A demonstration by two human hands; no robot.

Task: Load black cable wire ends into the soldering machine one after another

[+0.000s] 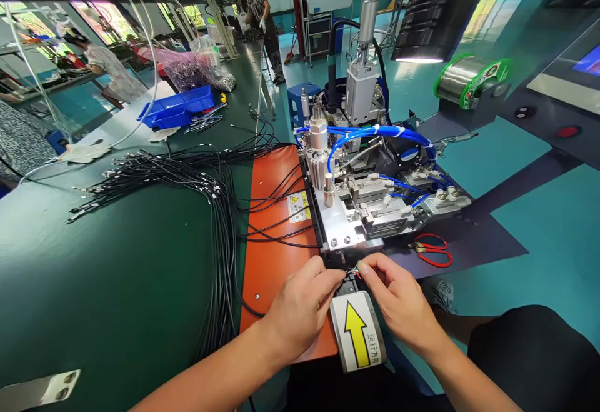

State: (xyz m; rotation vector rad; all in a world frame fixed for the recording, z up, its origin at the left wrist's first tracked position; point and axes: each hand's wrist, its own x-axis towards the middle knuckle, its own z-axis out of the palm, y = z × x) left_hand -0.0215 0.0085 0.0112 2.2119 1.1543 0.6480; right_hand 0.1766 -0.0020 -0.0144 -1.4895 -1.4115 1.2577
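My left hand (300, 306) and my right hand (398, 299) meet at the front of a small metal machine (360, 212). Both pinch the thin coloured wire ends (354, 271) of a black cable, held over a black slot just above a plate with a yellow arrow (356, 334). The fingers of each hand are closed on the wires. An orange pad (272, 243) lies under my left hand, with a few black cables running across it.
A large bundle of black cables (187, 180) spreads over the green bench (117, 287) at left. Red-handled scissors (434, 251) lie right of the machine. A blue bin (180, 107), a solder spool (471, 77) and blue air hoses (375, 132) are behind. Other people work further back.
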